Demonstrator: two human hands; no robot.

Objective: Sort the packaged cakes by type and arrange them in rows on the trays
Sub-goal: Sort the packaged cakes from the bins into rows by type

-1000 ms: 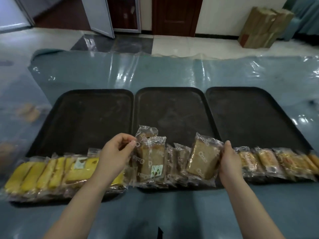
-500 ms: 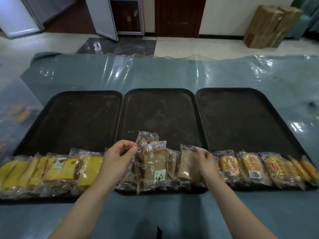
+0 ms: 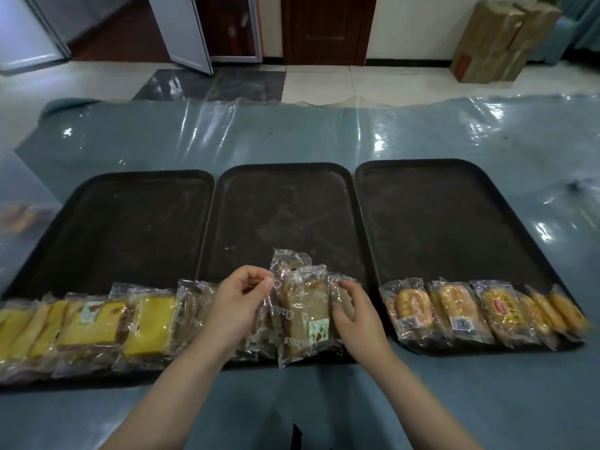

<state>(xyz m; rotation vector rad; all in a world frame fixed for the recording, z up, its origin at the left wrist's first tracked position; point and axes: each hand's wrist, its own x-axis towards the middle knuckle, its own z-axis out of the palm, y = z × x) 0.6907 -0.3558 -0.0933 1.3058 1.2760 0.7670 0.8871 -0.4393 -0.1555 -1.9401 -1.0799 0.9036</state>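
Note:
Three dark trays lie side by side: left tray point(image 3: 130, 222), middle tray point(image 3: 285, 216), right tray point(image 3: 454, 216). Yellow packaged cakes point(image 3: 149, 319) line the left tray's front edge. Brown packaged cakes point(image 3: 305, 313) stand along the middle tray's front edge. Golden packaged cakes point(image 3: 454, 306) line the right tray's front. My left hand point(image 3: 237, 306) pinches the wrapper edge of a brown cake at its left. My right hand point(image 3: 354, 310) has curled fingers on the rightmost brown cake of the row.
The trays rest on a table covered with clear plastic sheeting point(image 3: 292, 134). Cardboard boxes point(image 3: 500, 40) stand on the floor at the far right. A blurred cake package point(image 3: 16, 219) lies on the table beyond the left tray.
My right hand has brought its brown cake down and leftward against the row. The left hand has kept its pinch. The camera view has shifted, so the trays sit further left.

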